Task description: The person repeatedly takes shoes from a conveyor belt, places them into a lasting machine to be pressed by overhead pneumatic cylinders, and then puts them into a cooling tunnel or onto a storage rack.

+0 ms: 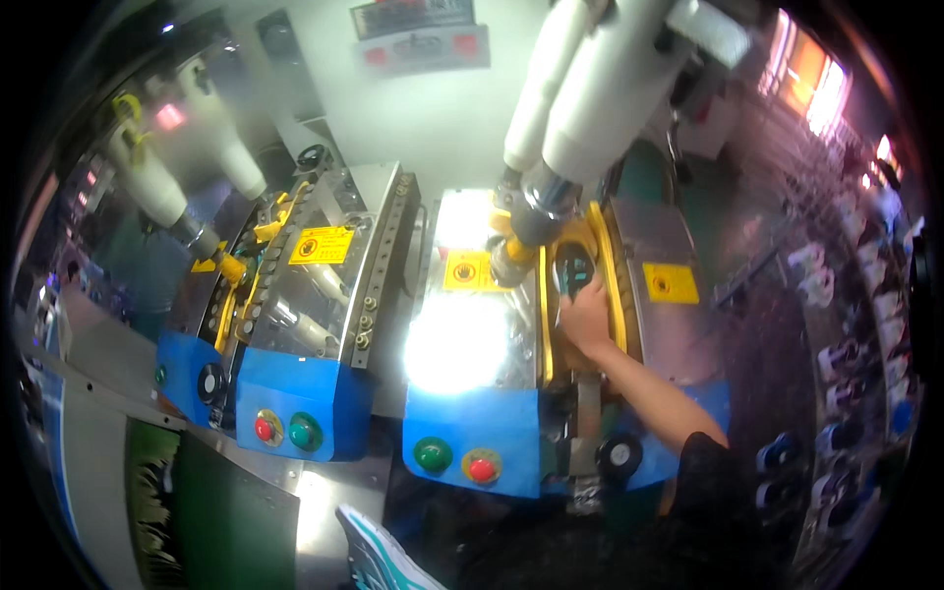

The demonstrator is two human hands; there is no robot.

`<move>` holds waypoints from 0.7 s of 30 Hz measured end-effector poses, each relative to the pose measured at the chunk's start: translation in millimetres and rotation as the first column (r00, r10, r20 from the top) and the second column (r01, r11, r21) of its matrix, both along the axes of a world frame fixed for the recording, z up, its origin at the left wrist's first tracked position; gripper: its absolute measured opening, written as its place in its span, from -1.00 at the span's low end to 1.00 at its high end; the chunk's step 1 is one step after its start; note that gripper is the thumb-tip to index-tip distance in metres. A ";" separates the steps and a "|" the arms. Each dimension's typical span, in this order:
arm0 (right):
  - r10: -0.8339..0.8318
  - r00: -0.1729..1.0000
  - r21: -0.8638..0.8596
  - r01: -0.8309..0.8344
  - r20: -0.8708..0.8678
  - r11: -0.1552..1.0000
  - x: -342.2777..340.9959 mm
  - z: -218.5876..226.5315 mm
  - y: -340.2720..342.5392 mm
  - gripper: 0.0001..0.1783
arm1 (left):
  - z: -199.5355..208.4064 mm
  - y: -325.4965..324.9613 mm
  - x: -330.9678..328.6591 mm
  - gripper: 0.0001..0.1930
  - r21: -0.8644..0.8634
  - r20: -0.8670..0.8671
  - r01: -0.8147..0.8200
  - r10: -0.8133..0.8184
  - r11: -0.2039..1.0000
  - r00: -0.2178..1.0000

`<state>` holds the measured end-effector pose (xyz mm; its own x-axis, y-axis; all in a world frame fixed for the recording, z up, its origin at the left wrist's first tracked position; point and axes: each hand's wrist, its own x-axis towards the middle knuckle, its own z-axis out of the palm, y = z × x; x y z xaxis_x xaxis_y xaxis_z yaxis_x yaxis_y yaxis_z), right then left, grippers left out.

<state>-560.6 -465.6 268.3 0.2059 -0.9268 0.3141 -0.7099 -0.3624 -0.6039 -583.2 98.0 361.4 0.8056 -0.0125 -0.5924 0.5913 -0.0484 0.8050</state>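
My right hand [587, 317] reaches in from the lower right, its forearm bare below a black sleeve. Its fingers are closed on the near end of a dark shoe [573, 267] with light marks on top. That shoe sits in the slot of the right-hand machine, between two upright yellow pads [612, 280]. Just left of the shoe, a metal press head [541, 211] hangs under white cylinders. At the lower edge a white and teal shoe [379, 556] is partly in view; what supports it is hidden. My left hand does not show.
Blue front panels carry a green button [433, 453] and a red button [482, 466]. A similar machine [305, 285] stands to the left, with its own white cylinders [147, 182]. Racks with several shoes [841, 393] line the right side. A black round knob [619, 455] sticks out below the slot.
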 end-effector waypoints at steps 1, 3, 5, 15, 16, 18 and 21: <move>0.065 0.997 0.019 -0.066 0.041 0.998 -0.6 -6.8 7.5 -0.30 | -6.5 3.0 -5.2 -0.45 0.083 -0.121 -0.095 0.104 0.992 0.987; 0.191 0.981 0.089 -0.192 0.015 0.977 -5.1 8.2 -8.2 -0.31 | -19.1 8.9 -11.4 -0.45 0.112 -0.231 -0.093 0.117 0.989 0.966; 0.227 0.970 0.109 -0.217 -0.085 0.970 -6.0 18.0 -14.2 -0.26 | -18.7 12.1 -4.0 -0.46 0.138 -0.322 -0.075 0.117 0.988 0.940; 0.123 0.992 0.223 -0.112 -0.035 0.968 -10.0 31.9 -5.7 -0.22 | -78.2 35.1 59.8 -0.50 0.132 -0.167 0.291 -0.268 0.948 0.949; 0.112 0.991 0.193 -0.097 -0.068 0.976 -10.5 38.8 9.3 -0.18 | -62.0 2.0 71.4 -0.52 0.125 -0.357 0.075 -0.025 0.989 0.934; 0.166 0.977 -0.153 -0.187 -0.136 0.970 -10.6 66.6 64.6 -0.22 | -34.8 -24.4 78.6 -0.68 0.025 -0.411 -0.114 0.114 0.993 0.904; 0.610 0.789 -0.232 -0.581 0.075 0.780 4.1 124.9 175.6 -0.39 | -57.8 3.3 80.9 -0.64 -0.026 -0.449 -0.044 0.028 0.999 0.893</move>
<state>-556.5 -290.0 393.2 0.6381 -0.5537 0.5351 -0.2292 -0.8000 -0.5545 -502.2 101.3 303.5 0.4546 -0.0154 -0.8906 0.8907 0.0022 0.4546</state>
